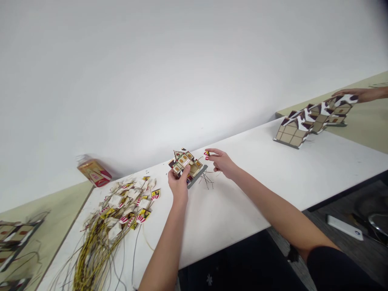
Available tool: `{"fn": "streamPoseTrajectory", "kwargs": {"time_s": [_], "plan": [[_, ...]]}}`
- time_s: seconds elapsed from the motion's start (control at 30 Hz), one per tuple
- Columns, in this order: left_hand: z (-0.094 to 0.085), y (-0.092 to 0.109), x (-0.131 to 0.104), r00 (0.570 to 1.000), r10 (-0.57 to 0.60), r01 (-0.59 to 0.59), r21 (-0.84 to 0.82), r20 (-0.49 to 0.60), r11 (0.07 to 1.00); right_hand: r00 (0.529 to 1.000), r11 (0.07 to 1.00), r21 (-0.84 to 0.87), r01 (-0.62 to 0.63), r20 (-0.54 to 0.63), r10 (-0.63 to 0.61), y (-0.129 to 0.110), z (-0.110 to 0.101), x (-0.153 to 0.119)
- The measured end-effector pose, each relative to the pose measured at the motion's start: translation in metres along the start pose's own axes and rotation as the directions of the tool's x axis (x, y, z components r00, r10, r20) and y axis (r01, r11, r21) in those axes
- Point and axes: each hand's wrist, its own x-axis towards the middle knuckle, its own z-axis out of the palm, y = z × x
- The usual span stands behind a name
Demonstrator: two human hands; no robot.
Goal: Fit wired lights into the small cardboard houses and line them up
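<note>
While left hand (178, 182) grips model house (185, 162) | right hand (222, 162) pinches striped piece (206, 154)

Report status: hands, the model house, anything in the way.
Left hand grips model house. Right hand pinches small striped piece beside it. Thin wires lie under; nothing between.

Model house (185, 163) mid-table (257, 182), between both hands; wired tags (127, 204) left, row of houses (315, 118) far right.

Bare tabletop (260, 178) between wire pile (115, 218) and house row (312, 119)
</note>
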Motion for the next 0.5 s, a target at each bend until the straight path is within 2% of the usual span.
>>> {"fn": "streamPoseTrajectory", "kwargs": {"time_s": [0.23, 0.5], "plan": [[-0.001, -0.004, 0.002, 0.999, 0.038, -0.036, 0.047, -0.037, 0.998, 0.988, 0.978, -0.139, 0.155, 0.018, -0.154, -0.001, 0.004, -0.005], [0.0, -0.009, 0.001, 0.996, 0.082, -0.08, 0.075, -0.019, 0.994, 0.972, 0.93, -0.281, 0.236, 0.064, -0.227, 0.015, 0.014, -0.009]]}}
